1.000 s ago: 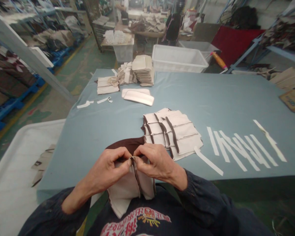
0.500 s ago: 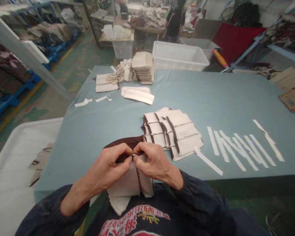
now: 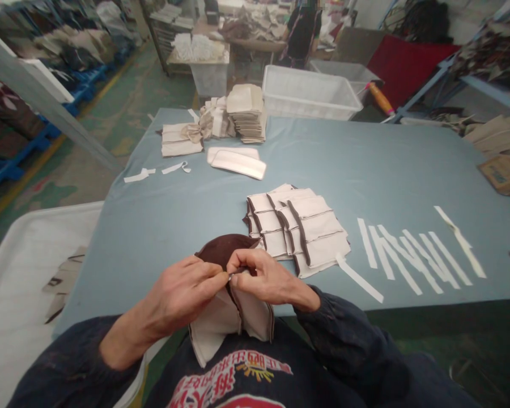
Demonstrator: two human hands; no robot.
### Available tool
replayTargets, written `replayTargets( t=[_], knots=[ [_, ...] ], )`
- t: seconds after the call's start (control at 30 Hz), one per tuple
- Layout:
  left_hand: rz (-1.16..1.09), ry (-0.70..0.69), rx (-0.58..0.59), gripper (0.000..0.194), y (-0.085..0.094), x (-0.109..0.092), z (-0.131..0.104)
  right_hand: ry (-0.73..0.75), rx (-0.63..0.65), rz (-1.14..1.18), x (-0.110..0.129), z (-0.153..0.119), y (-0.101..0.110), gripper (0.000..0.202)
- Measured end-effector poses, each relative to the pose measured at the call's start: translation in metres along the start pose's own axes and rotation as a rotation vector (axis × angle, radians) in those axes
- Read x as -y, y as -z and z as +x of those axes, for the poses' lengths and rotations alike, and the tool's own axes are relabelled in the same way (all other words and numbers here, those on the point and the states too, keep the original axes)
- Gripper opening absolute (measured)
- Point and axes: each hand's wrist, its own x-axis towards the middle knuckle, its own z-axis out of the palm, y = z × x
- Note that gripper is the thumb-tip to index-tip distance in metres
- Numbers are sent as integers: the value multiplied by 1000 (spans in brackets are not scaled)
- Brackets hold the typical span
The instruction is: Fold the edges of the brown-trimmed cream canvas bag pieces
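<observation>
A sewn fabric piece [image 3: 215, 326], off-white with dark brown cloth and dark seams, hangs at the table's front edge against my body. Its top edge is pinched by my left hand [image 3: 182, 292], fingers closed. Close beside it, my right hand [image 3: 263, 277] is also closed on the same edge, thumb and forefinger together. The fingertips of both hands nearly meet at a seam, and they hide the detail there. Just beyond my right hand lies a fanned pile of similar off-white pieces with brown edging [image 3: 312, 226].
The table has a blue-grey cover [image 3: 187, 204]. White strips [image 3: 412, 260] lie at the right. Two pale oblong plates [image 3: 240, 164] and a stack of beige pieces [image 3: 246, 113] sit farther back. A white bin [image 3: 310, 93] stands behind the table, another white tub [image 3: 21, 266] at left.
The brown cloth now stands up more above my hands. My left fingers have flattened over the edge, and my right fingers have curled in more. The pile stays as it was.
</observation>
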Motion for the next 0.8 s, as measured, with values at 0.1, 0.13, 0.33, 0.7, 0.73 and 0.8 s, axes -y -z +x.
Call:
replayTargets(
  t=[0.1, 0.13, 0.33, 0.7, 0.73, 0.8],
  knots=[
    [29, -55, 39, 26, 5, 4, 0, -70, 120, 150, -2, 5, 3, 6],
    [32, -66, 47, 26, 6, 6, 1, -90, 157, 194, -3, 7, 4, 6],
    [-16, -29, 34, 25, 2, 13, 1, -196, 170, 259, -9, 17, 4, 4],
    [-328, 351, 329, 18, 31, 12, 15, 178, -50, -355, 12, 8, 8, 6],
    [-328, 340, 347, 19, 32, 13, 16, 197, -62, -378, 13, 7, 7, 6],
    [-306, 313, 357, 20, 32, 14, 19, 233, -80, -404, 13, 5, 5, 6]
  ],
)
